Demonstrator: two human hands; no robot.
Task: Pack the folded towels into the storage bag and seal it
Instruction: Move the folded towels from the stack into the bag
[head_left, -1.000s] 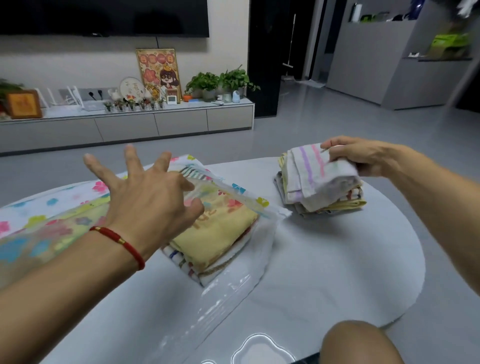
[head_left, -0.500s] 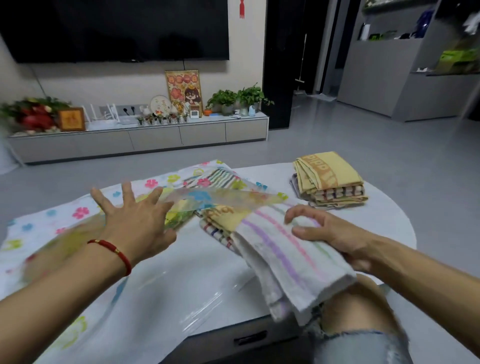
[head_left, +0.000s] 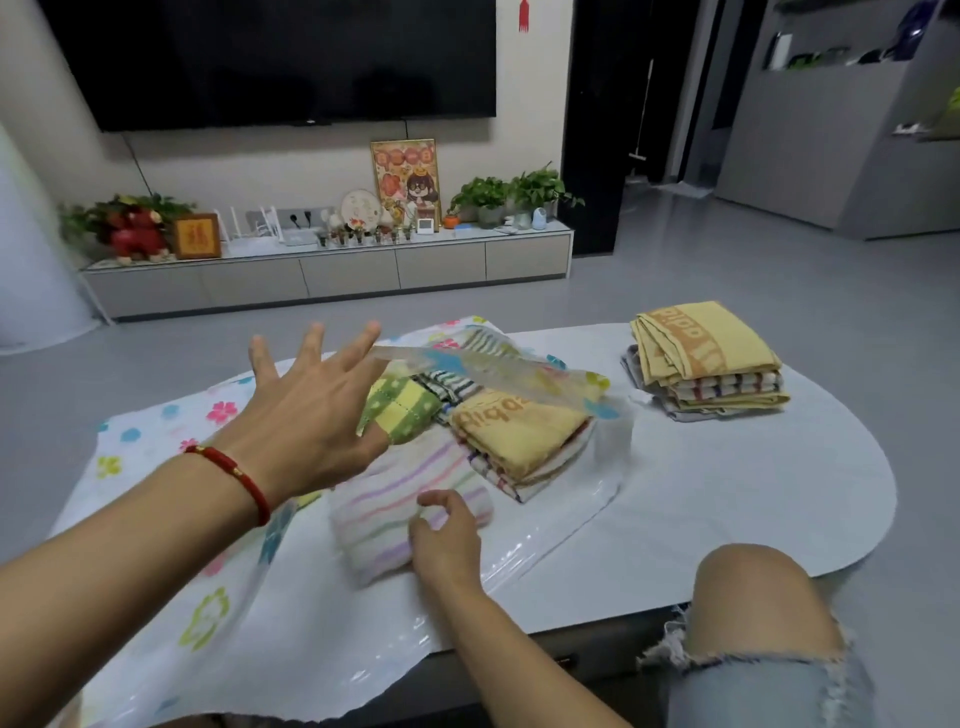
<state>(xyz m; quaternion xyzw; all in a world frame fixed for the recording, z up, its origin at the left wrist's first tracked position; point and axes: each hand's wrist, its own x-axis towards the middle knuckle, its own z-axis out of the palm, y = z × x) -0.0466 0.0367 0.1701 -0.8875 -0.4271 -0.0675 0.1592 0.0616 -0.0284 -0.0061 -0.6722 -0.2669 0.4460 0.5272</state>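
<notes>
Left hand (head_left: 306, 415) spread open, lifting storage bag (head_left: 498, 371) flap; right hand (head_left: 447, 535) gripping striped towel (head_left: 395, 499), at its 11 o'clock.

A single head-worn wide-angle camera looks forward and down from the seated person's eye level. It sits close over the near edge of the white table (head_left: 727, 499), so both forearms enter from the bottom, the left hand (head_left: 311, 415) and right hand (head_left: 447, 540) filling the near middle. A bare knee (head_left: 753, 597) shows at lower right. Farther off, it faces the wall with the TV (head_left: 291, 57) and a low cabinet (head_left: 332, 270). Straight lines bow toward the edges.
</notes>
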